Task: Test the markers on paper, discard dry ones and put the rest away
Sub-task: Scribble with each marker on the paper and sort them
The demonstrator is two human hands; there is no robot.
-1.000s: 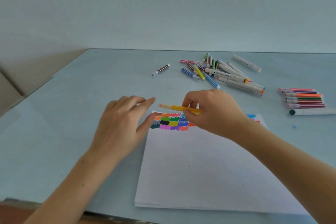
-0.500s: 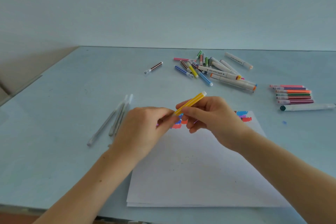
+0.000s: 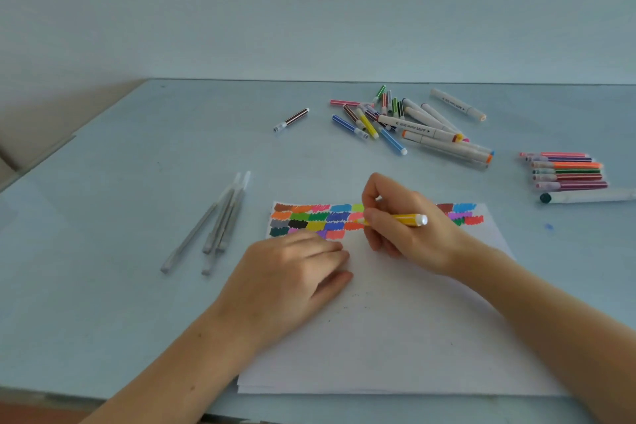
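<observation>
My right hand is shut on a yellow marker, its writing end down on the white paper at the rows of colour swatches. The marker's white back end points right. My left hand lies on the paper's left part, just below the swatches, with its fingers curled under; whatever is inside them is hidden. A loose pile of thin and thick markers lies at the back. A neat row of thin markers lies at the right.
Three grey pens lie left of the paper. A single dark striped marker sits alone at the back left of the pile. A long white marker with a dark cap lies under the right row. The table's near edge is just below the paper.
Half a second ago both hands met at the yellow marker held up above the sheet. The hands have since parted: the right brought the marker down to the swatches, and the left dropped onto the paper.
</observation>
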